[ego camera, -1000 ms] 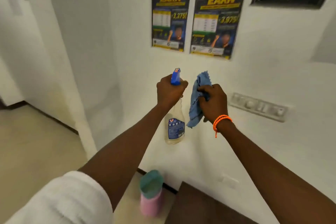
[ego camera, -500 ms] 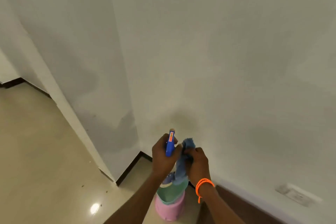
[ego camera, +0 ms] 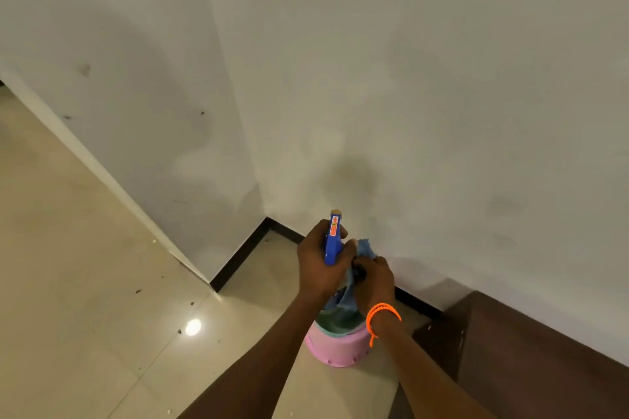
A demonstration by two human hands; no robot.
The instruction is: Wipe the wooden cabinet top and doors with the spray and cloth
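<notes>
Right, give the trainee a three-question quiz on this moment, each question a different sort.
1. True or false: the left hand grips the spray bottle.
2. What does the right hand hold? A) blue cloth B) sponge C) nothing
3. Fill in: the wooden cabinet stands against the wall to the ____ of the pink bin.

Key: 1 true; 2 A; 3 right.
</notes>
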